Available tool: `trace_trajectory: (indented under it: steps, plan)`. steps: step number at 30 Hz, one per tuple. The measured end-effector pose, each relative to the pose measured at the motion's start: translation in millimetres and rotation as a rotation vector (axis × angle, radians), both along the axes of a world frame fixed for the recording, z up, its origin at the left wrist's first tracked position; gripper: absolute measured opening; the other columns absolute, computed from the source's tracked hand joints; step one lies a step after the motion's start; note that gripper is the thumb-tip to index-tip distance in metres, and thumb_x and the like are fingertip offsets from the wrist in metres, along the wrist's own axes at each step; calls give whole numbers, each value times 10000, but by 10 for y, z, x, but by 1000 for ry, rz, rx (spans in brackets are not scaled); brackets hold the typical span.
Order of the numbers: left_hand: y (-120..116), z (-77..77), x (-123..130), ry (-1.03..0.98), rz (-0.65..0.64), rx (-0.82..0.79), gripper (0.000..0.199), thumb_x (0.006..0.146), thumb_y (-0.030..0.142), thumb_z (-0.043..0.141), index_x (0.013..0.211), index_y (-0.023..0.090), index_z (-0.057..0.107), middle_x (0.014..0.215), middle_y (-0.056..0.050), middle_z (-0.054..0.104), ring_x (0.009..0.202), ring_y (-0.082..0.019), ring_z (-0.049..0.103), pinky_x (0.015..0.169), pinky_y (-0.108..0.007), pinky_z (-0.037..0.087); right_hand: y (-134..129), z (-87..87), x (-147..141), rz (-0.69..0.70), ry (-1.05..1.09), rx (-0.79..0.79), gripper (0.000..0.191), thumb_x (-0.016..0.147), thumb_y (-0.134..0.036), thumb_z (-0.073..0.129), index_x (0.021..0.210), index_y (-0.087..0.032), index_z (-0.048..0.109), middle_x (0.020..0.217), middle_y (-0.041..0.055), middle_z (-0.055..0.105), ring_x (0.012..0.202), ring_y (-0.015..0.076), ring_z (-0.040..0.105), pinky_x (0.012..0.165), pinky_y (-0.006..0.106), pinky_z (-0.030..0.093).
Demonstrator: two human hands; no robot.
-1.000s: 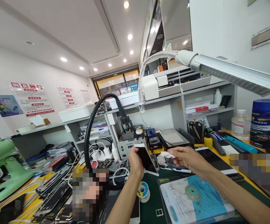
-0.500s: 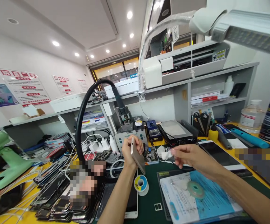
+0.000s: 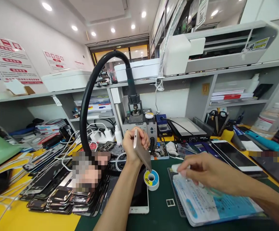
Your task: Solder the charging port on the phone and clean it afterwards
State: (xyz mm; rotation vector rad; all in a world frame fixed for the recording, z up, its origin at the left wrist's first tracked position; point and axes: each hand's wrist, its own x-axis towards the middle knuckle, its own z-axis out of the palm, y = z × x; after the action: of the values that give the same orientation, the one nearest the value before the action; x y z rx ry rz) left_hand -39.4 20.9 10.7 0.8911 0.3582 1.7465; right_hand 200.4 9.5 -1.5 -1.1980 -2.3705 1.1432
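Note:
My left hand (image 3: 135, 144) is wrapped round a smartphone (image 3: 143, 154), held up on edge with its port end toward me and its silver-gold side showing. Between the fingertips of my right hand (image 3: 199, 170) is a small white piece of tissue (image 3: 176, 167), partly hidden by the fingers. That hand hovers over a blue-and-white packet (image 3: 202, 205) on the green mat (image 3: 158, 221). A round translucent disc on the packet is mostly covered by my hand. Below the phone stands a solder wire spool (image 3: 152, 180), and a small metal frame (image 3: 170, 202) lies nearby.
Stacked phone parts (image 3: 59, 195) and tangled white cables fill the left side. A black flexible hose (image 3: 83, 106) arches over them. A white-framed phone (image 3: 139, 202) lies under my left forearm; another phone (image 3: 237, 155) lies right. Behind are a white tissue wad (image 3: 171, 148) and a heating plate (image 3: 186, 126).
My right hand has come back toward me from beside the tissue wad to above the packet, with the white piece in its fingers. My left hand still holds the phone. The view has shifted.

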Motion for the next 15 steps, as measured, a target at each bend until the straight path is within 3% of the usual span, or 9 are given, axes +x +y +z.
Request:
trace_trajectory:
  steps: [5,8,10,15]
  plan:
    - [-18,20,-32,-18,2,-12,236,742,218,452,536,180,562,422,1,426,360,-119,382,365,-207,304,-237,-4,-416,194,-252,127,184,780,-361,722,879,-224,797,946,72,723,855,246,651,668,296,419]
    - [-53,40,-21,-22,-13,-18,215,726,226,467,530,184,545,418,7,420,356,-114,374,361,-204,309,-232,-84,-662,299,-384,200,57,644,-183,718,680,-192,762,849,85,734,857,272,671,724,322,426]
    - [-70,52,-17,-25,-21,-20,208,724,240,481,533,184,542,419,11,421,356,-109,372,357,-199,310,-198,-132,-778,353,-457,232,85,581,-119,695,572,-201,714,741,61,729,791,257,679,725,326,423]
    - [-64,50,-25,-47,-13,-15,218,719,270,506,524,183,549,405,16,416,343,-103,363,340,-196,295,-171,-172,-885,421,-546,266,148,548,-124,724,480,-222,637,566,-1,686,679,228,678,679,324,427]
